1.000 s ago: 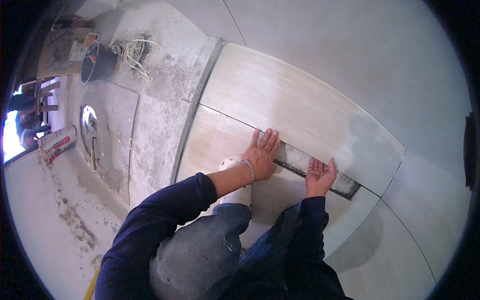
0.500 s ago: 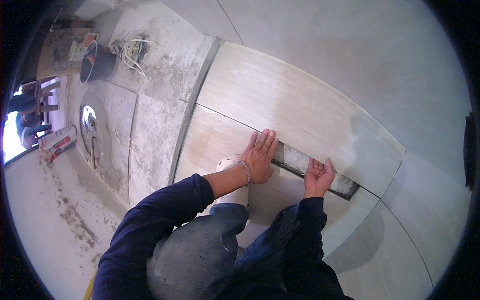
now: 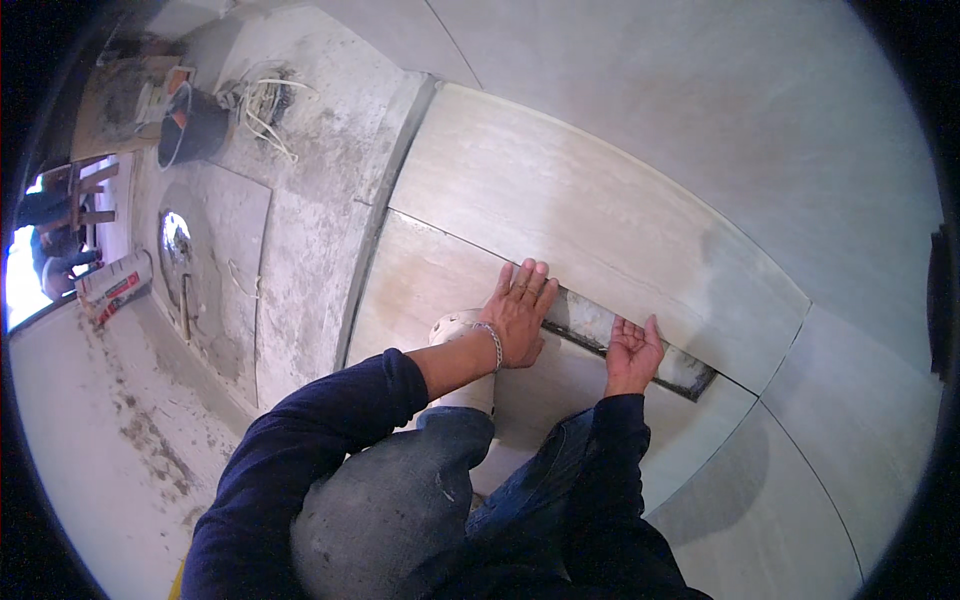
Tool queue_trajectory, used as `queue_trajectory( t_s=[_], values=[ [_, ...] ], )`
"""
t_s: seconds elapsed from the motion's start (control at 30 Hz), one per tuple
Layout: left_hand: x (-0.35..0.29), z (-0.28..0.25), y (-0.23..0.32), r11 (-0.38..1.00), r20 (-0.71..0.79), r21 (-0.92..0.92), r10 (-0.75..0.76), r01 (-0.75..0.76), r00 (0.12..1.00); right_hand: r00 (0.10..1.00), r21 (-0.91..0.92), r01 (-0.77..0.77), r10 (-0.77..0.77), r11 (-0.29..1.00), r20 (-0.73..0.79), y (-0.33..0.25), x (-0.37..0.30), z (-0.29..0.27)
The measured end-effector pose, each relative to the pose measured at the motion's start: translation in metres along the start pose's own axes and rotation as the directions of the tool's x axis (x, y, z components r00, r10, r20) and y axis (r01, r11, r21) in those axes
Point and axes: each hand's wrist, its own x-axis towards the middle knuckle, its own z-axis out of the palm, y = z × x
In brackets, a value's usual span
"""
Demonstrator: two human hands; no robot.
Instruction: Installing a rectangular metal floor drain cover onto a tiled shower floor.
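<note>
The biggest area is the rough concrete floor point(image 3: 335, 120) on the left, stained and dusty. To the right of it lies a large upper tile point(image 3: 570, 190), pale and streaked, with its long edge running from upper left to lower right. A lower tile point(image 3: 405, 270) lies along that same edge, nearer to the person, and only a thin joint separates the two. Far to the left there are a dark bucket point(image 3: 205, 130) and a paper bag point(image 3: 113, 287).

A white boot point(image 3: 470, 394) rests upon the lower tile. Beyond it is a long rectangular slot point(image 3: 583, 312), cut in the lower tile's edge; its long axis follows the joint.

The left hand point(image 3: 516, 322) is spread flat, palm down, at the slot's upper-left end, and grasps nothing. The right hand point(image 3: 632, 358) is palm up above the slot, with its thumb apart; its fingertips meet the upper tile's edge, which lies directly ahead of them. This hand is the nearer one to the slot's middle. Whether its fingers grip beneath that edge, I cannot tell.

The smallest thing is a chain bracelet point(image 3: 496, 345) on the left wrist.
</note>
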Motion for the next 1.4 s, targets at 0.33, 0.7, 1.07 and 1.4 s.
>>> queue_trajectory(
  t_s=[0.33,0.7,1.07,1.4],
  values=[
    [0.003,0.006,0.002,1.0,-0.023,-0.003,-0.012,0.012,1.0,0.999,-0.016,-0.03,0.03,0.999,0.036,-0.005,0.007,-0.009],
    [-0.001,0.006,0.001,1.0,-0.022,0.0,-0.011,0.011,1.0,1.0,-0.031,-0.028,0.029,0.999,0.008,-0.003,0.006,-0.006],
    [-0.002,0.004,-0.003,1.0,-0.035,-0.002,-0.007,0.007,0.999,0.995,-0.032,-0.035,0.038,0.999,0.089,-0.001,0.001,-0.003],
    [0.046,-0.039,-0.065,0.983,-0.501,-0.184,-0.116,0.026,0.858,0.996,-0.013,-0.039,0.04,0.999,0.086,-0.011,0.023,-0.03]
  ],
)
